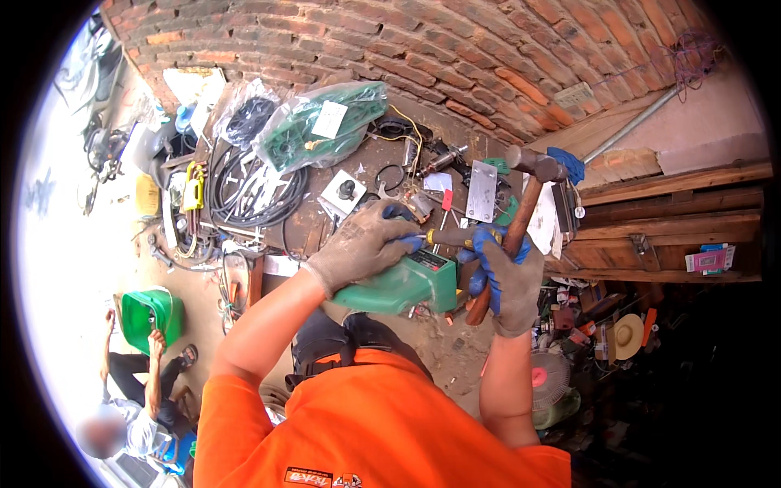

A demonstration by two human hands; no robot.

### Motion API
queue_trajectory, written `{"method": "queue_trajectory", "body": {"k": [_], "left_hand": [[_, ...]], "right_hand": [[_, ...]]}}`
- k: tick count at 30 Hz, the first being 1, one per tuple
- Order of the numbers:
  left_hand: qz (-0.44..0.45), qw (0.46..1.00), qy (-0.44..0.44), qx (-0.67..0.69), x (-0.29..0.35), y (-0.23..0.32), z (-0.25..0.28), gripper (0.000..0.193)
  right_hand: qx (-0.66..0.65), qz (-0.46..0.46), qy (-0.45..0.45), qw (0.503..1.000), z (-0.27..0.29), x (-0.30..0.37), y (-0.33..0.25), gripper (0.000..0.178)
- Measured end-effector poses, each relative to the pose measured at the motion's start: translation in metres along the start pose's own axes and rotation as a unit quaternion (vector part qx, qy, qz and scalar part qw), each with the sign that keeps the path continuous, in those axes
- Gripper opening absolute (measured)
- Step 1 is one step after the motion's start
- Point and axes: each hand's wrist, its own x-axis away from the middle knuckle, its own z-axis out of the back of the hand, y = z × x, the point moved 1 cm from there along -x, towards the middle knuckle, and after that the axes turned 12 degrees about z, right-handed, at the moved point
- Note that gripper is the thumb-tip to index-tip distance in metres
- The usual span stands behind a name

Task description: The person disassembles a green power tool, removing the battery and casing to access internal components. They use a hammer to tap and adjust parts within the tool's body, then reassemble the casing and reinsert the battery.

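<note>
My left hand [362, 248], in a grey glove with blue fingertips, is closed at the shaft end of a screwdriver [446, 237] with a dark handle and yellow collar. The screwdriver lies almost level above a green tool housing [403, 289], which sits close to my body beneath the left hand. My right hand [514, 276], gloved alike, is closed round the wooden handle of a hammer [525, 207]. The hammer's steel head points up and away from me. The screwdriver's handle end meets the right glove's fingers; whether they grip it too I cannot tell.
On the bench lie a bagged green part [321, 122], a coil of black cable [256, 199], a metal plate [482, 191] and loose tool parts. A brick wall [390, 49] stands behind. At lower left a person [138, 415] sits holding a green bucket [152, 319].
</note>
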Motion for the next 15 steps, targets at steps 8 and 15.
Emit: {"method": "queue_trajectory", "body": {"k": [8,15], "left_hand": [[0.007,1.0,0.006,0.027,0.005,0.001,0.006,0.03],[-0.007,1.0,-0.001,0.015,0.001,0.0,0.002,0.028]], "right_hand": [[0.084,0.1,0.051,0.99,0.06,0.037,0.007,0.035],[0.284,0.172,0.057,0.942,0.08,0.06,0.029,0.047]]}}
